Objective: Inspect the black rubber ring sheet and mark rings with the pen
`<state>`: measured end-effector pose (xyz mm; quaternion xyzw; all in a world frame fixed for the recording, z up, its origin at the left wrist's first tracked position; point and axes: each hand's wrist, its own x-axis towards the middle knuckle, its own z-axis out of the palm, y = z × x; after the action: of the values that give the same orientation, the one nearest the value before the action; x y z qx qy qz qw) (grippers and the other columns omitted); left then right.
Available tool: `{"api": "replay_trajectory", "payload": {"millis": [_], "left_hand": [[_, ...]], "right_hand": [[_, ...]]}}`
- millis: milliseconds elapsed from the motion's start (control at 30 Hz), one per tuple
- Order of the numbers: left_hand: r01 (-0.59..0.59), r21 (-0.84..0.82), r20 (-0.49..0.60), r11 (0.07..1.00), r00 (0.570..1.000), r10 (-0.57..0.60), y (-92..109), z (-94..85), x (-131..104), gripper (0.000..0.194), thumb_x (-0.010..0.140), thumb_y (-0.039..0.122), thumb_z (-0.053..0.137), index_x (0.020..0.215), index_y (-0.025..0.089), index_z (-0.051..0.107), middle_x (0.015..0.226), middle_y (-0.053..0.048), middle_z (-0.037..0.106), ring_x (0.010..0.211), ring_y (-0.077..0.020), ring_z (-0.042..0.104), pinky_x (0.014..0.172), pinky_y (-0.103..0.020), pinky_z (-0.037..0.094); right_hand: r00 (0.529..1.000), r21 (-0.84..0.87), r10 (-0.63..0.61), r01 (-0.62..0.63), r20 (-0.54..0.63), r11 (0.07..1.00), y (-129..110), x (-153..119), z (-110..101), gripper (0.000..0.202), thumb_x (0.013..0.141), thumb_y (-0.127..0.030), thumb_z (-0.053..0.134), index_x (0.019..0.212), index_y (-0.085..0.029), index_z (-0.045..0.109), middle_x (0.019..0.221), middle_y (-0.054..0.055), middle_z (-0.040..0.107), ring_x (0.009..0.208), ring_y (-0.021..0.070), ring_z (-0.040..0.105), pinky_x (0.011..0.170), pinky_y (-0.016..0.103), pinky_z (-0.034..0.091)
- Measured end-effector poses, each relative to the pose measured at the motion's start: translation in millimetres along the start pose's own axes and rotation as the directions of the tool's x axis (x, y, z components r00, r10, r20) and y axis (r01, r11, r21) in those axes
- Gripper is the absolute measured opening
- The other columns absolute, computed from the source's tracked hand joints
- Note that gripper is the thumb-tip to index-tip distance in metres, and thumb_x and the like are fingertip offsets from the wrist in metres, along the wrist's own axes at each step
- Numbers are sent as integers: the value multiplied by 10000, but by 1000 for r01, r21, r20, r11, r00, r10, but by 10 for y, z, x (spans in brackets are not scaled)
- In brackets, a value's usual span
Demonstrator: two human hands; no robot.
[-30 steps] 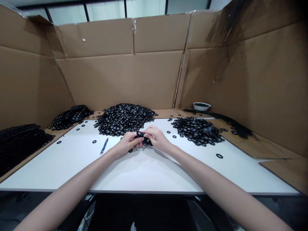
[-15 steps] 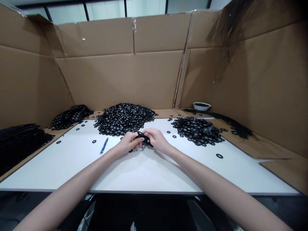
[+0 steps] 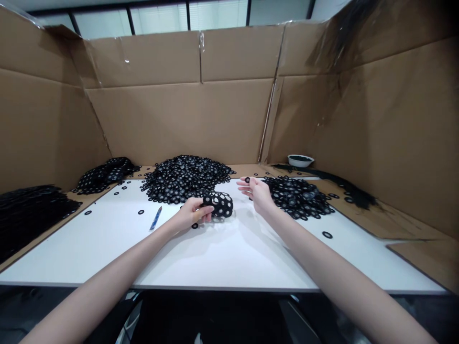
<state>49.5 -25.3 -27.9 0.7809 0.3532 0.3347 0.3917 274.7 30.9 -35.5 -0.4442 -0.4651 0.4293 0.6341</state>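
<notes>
A curled black sheet with round holes (image 3: pixel 224 204) is pinched in my left hand (image 3: pixel 194 213), just above the white board. To its right, my right hand (image 3: pixel 257 191) holds a small black ring (image 3: pixel 247 180) at the fingertips, with its other fingers spread. Right beside that hand lies a pile of black rings (image 3: pixel 299 197). Behind my left hand rises a larger heap of black rings (image 3: pixel 182 177). One loose ring (image 3: pixel 194 226) rests on the board below my left hand.
A blue cutter (image 3: pixel 156 218) lies left of my left hand on the white board (image 3: pixel 222 258). Stacked black sheets (image 3: pixel 32 212) and a perforated bundle (image 3: pixel 105 176) sit at the left. A white bowl (image 3: pixel 300 161) stands at the back right. Cardboard walls (image 3: pixel 172 119) surround the board.
My right hand has left the black sheet and moved right and up, now with a ring at its fingertips. My left hand keeps its hold, and the sheet's curled end shows.
</notes>
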Motion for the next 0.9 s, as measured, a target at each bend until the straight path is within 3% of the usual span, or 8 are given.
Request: {"api": "replay_trajectory", "payload": {"millis": [100,200,367,500,600,733,833,900], "left_hand": [[3,-97,-14,995,1000,-4,-17,-29,17,375,826,417,506,653,98,599,632,-41,586,549,-95,494,532,-207,381],[15,-176,22,984,1000,-11,-20,-51,29,335,803,400,549,690,92,619,686,-56,615,600,-105,521,576,-216,394],[40,-229,59,973,998,-27,-8,-66,22,301,784,375,583,740,82,642,744,-82,648,666,-132,567,642,-240,415],[45,-248,68,968,997,-29,-17,-70,23,280,769,356,605,766,80,650,771,-94,662,702,-150,589,666,-250,427],[50,-260,58,964,998,-36,-33,-68,28,272,764,350,612,769,81,649,784,-99,669,711,-153,594,685,-256,435],[58,-267,64,962,997,-43,-44,-62,27,270,758,348,621,759,79,647,780,-101,675,703,-151,598,691,-257,437],[65,-269,70,961,996,-48,-42,-59,23,273,760,344,623,770,72,641,786,-109,675,708,-154,601,685,-256,438],[69,-274,69,959,996,-52,-35,-58,21,275,759,345,624,781,72,638,795,-112,675,710,-156,603,685,-258,441]], "right_hand": [[992,-77,-92,85,-88,993,4,155,-163,269,815,-424,471,883,-185,573,823,65,688,603,120,611,564,228,443],[932,-316,-299,226,-206,921,27,299,-330,332,834,-444,409,885,-163,580,792,73,676,697,168,636,601,251,441],[816,-786,-526,156,-238,598,69,438,-650,230,820,-298,434,883,-177,619,844,89,674,859,233,586,803,360,391],[816,-914,-506,-64,-279,401,135,510,-852,217,781,-216,446,877,-184,638,835,93,649,898,245,526,917,474,276],[857,-951,-455,-116,-241,287,213,556,-941,221,718,-163,476,846,-201,652,824,69,635,981,248,480,986,526,155],[914,-978,-365,-122,-178,171,265,553,-973,255,618,-113,525,797,-214,675,915,73,641,1147,295,363,995,574,82],[896,-987,-427,-70,-125,142,209,515,-931,265,631,-132,524,834,-205,677,1056,83,611,1187,314,320,983,586,111],[879,-980,-471,19,-80,200,138,480,-847,228,681,-177,510,837,-190,677,1024,94,625,1132,310,389,963,550,210]]}}
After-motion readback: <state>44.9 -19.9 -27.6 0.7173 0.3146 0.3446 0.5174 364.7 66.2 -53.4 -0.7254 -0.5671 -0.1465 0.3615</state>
